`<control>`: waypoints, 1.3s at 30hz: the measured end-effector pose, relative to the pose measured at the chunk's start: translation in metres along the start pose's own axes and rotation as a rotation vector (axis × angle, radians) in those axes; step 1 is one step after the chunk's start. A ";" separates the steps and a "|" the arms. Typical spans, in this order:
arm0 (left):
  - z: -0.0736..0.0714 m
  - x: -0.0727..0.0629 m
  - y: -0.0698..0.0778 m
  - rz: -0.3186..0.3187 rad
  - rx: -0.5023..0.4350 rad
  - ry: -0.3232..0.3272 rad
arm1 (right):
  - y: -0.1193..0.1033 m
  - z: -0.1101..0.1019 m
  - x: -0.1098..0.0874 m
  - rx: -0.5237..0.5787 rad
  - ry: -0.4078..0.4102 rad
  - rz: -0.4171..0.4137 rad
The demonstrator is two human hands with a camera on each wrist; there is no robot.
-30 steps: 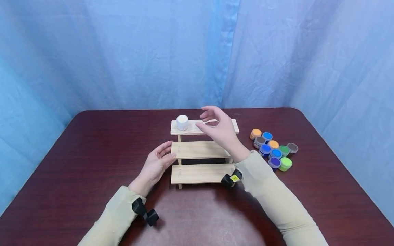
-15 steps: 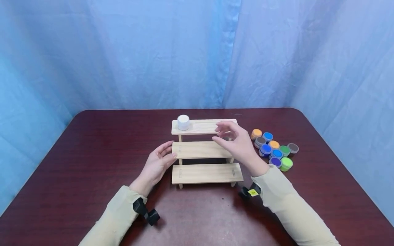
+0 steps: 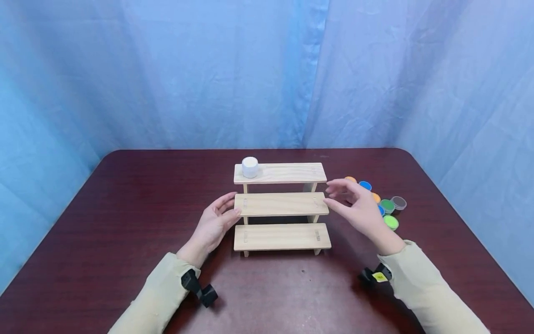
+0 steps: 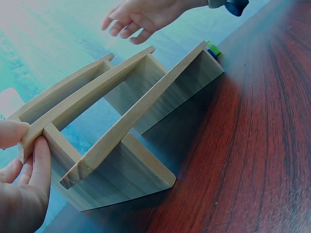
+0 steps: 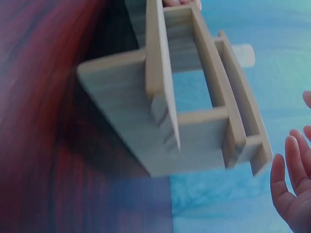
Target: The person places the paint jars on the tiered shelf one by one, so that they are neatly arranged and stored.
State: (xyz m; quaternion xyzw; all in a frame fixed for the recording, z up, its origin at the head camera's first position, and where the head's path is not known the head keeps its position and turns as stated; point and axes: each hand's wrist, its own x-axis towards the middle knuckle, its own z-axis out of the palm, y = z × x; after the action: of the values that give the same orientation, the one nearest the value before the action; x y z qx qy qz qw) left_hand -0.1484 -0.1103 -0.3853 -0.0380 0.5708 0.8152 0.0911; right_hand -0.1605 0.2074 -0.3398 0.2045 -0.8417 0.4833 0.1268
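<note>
A three-tier pale wooden display stand (image 3: 279, 204) stands on the table. My left hand (image 3: 210, 227) pinches the left end of its middle shelf, thumb on top and fingers beneath, as the left wrist view shows up close. One small white jar (image 3: 250, 167) sits at the left end of the top shelf. At the stand's right side is my right hand (image 3: 360, 211), fingers loosely bent with nothing between them. The left wrist view shows that right hand (image 4: 150, 19) in the air, apart from the wood.
Several small jars with coloured lids, among them a lime green jar (image 3: 390, 222) and a brown-lidded jar (image 3: 398, 203), cluster right of the stand, partly behind my right hand. The dark red wooden table (image 3: 125, 208) ends at the back before a blue curtain (image 3: 208, 79).
My right hand has moved right and towards me, from above the top shelf to beside the stand's right end. The left hand keeps its grip; stand and white jar stay in place.
</note>
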 end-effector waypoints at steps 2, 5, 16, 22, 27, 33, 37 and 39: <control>0.000 0.000 0.000 -0.002 -0.001 0.000 | 0.003 -0.006 -0.004 -0.014 0.009 -0.002; 0.000 0.000 -0.001 -0.008 0.002 -0.001 | 0.009 -0.015 -0.011 -0.035 0.016 0.007; -0.002 0.000 -0.002 -0.007 0.013 0.001 | 0.030 -0.047 -0.035 -0.247 -0.089 0.089; -0.002 0.001 -0.002 -0.008 0.014 0.006 | 0.039 -0.066 -0.046 -0.293 -0.133 0.136; -0.003 0.001 -0.002 -0.002 0.014 0.008 | 0.051 -0.081 -0.052 -0.336 -0.130 0.146; -0.003 0.002 -0.001 -0.006 0.017 0.013 | 0.067 -0.097 -0.058 -0.382 -0.127 0.172; -0.003 0.003 -0.001 -0.009 0.013 0.020 | 0.076 -0.106 -0.061 -0.423 -0.145 0.212; -0.004 0.003 -0.002 -0.008 0.011 0.021 | 0.079 -0.109 -0.062 -0.441 -0.155 0.225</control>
State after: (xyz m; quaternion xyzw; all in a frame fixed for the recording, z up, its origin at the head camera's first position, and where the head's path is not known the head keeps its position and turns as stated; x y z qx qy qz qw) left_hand -0.1509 -0.1128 -0.3886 -0.0485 0.5761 0.8111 0.0886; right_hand -0.1408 0.3506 -0.3708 0.1131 -0.9515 0.2820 0.0489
